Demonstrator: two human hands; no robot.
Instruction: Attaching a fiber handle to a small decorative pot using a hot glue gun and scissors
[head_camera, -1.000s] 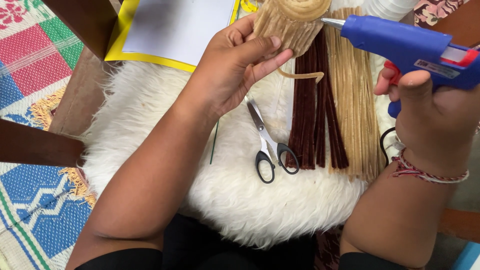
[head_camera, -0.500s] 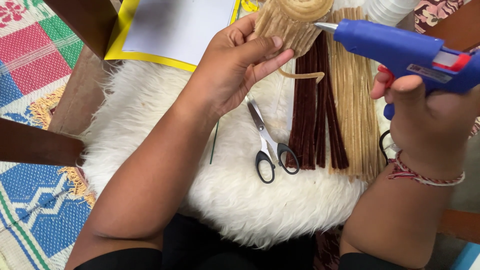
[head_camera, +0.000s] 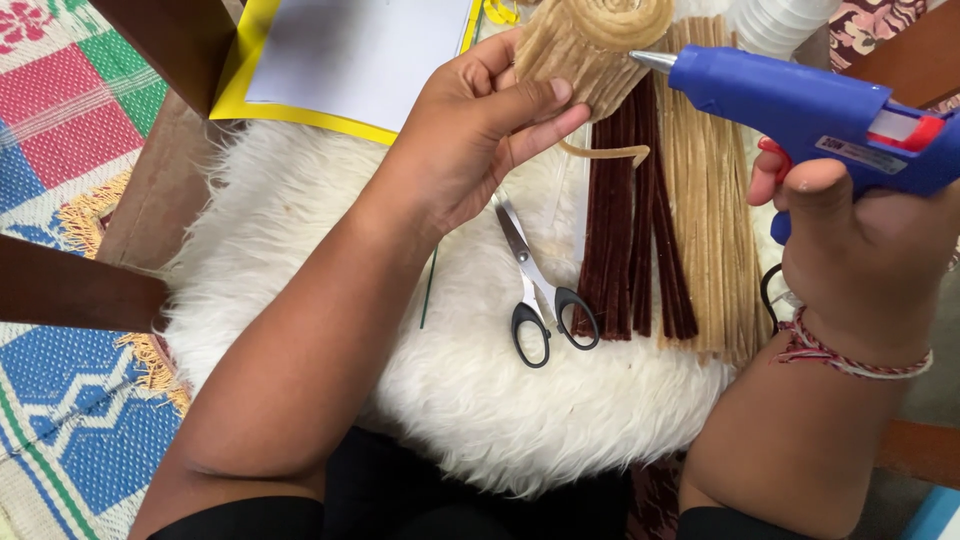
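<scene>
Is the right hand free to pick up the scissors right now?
Probably not: the right hand is gripping the blue glue gun. The scissors lie uncovered on the white fur, so nothing else blocks them.

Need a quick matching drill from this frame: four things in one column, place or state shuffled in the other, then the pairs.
Things:
1. glue gun
2. scissors
3. tan coil
4. brown stems

Places or states:
A. lying closed on the white fur
B. held in the left hand
C. held in the right hand, nozzle at the coil
D. lying in a bundle beside the tan stems

Pairs: 1-C, 2-A, 3-B, 4-D
</scene>
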